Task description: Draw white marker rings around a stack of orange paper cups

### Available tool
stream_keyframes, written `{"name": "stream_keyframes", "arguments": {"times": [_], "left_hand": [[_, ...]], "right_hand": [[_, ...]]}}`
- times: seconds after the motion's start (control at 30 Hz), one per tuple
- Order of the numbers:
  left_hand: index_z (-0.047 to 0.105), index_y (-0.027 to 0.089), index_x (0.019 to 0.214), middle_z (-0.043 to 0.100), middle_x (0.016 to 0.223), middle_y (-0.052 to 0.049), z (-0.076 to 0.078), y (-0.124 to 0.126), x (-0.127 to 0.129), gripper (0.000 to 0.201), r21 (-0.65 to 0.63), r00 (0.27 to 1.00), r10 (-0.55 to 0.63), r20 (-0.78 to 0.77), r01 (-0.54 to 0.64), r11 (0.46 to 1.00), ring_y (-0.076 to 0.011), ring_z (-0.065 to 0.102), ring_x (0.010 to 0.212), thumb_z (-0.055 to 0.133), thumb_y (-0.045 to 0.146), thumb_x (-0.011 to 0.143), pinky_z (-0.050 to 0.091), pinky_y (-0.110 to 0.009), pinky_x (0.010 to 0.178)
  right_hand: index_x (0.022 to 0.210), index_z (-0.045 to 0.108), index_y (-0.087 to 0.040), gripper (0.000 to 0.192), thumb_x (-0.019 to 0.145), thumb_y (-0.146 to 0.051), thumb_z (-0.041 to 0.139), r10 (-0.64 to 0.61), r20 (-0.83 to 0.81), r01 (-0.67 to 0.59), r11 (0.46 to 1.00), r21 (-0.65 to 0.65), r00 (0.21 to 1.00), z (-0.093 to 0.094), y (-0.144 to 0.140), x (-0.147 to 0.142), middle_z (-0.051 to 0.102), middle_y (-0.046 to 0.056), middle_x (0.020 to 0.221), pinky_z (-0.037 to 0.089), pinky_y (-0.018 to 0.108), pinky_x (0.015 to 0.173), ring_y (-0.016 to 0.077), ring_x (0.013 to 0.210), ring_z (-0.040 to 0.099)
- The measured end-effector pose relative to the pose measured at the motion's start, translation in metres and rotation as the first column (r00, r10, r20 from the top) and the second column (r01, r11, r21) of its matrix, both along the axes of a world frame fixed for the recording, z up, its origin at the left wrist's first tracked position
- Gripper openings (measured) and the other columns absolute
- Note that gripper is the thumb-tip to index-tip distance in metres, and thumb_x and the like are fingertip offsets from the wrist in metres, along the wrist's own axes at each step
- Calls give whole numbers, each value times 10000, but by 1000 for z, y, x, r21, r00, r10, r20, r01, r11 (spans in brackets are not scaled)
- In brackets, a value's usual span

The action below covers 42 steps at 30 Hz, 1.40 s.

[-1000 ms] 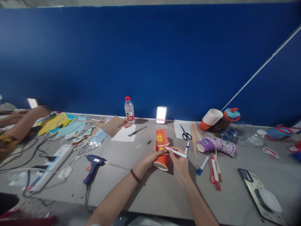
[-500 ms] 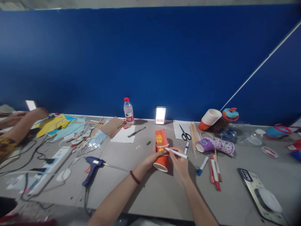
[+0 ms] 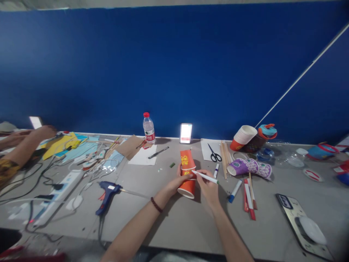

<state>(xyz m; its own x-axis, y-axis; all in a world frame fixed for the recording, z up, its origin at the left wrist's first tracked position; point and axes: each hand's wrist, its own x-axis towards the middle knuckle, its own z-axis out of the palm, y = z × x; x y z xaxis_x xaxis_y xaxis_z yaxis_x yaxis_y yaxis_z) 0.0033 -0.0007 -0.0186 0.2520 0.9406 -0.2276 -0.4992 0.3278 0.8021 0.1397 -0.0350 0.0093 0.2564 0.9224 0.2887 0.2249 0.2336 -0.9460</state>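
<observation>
Two orange paper cups (image 3: 187, 173) joined end to end lie on the grey table (image 3: 174, 222) in front of me. My left hand (image 3: 177, 181) grips them from the left side. My right hand (image 3: 208, 185) holds a white marker pen (image 3: 205, 177) whose tip touches the cups where they meet. Just right of my right hand lie another white marker (image 3: 216, 171) and a blue-capped marker (image 3: 235, 191).
A blue glue gun (image 3: 107, 191), power strip (image 3: 58, 193) and cables lie at left, near another person's arm (image 3: 23, 146). Water bottle (image 3: 148, 127), scissors (image 3: 214, 154), wooden sticks (image 3: 224, 159), purple cups (image 3: 249, 168), stacked cups (image 3: 243, 137) and a phone (image 3: 301, 223) sit around.
The view has shifted slightly. Both hands stay on the orange cups with the marker tip at the same spot.
</observation>
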Motion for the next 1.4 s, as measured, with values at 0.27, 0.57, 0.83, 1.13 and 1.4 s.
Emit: {"name": "stream_keyframes", "arguments": {"times": [0.27,0.57,0.83,1.13,1.4], "left_hand": [[421,259,1416,705,1081,-90,11,-3,-3,903,-27,999,-44,-16,43,999,-241,687,866,827,196,612,531,-353,790],[384,215,1422,680,1139,-126,4,-1,-2,925,-9,997,-70,-13,70,997,-246,679,861,814,217,603,519,-343,748],[423,206,1395,650,1189,-112,20,-4,-13,901,49,946,-318,-64,322,946,-246,648,948,822,167,588,513,-341,788],[381,221,1413,681,1101,-105,12,-2,-8,904,-40,989,-131,-62,128,991,-231,677,827,810,230,618,525,-349,754],[419,234,1363,684,1103,-85,6,-1,-4,773,15,997,-45,57,44,999,-230,681,830,725,231,653,528,-350,756]], "right_hand": [[811,656,-238,167,814,-404,639,-16,-52,16,1000,3,999,-3,0,-1,700,27,782,561,322,695,203,732,675],[923,674,-201,311,907,-469,517,-74,-58,75,997,25,996,-3,-2,-1,731,75,860,527,403,856,239,865,685],[1052,640,-221,315,905,-463,502,-190,19,188,978,85,982,2,1,7,708,107,1089,455,469,975,270,1089,623],[1114,650,-206,335,920,-435,501,-133,-54,138,986,96,990,1,-2,5,723,97,1001,496,463,932,267,1000,660],[1083,669,-201,319,914,-432,527,48,-129,-39,997,70,991,-7,-6,0,722,93,1033,564,420,839,248,900,698]]}}
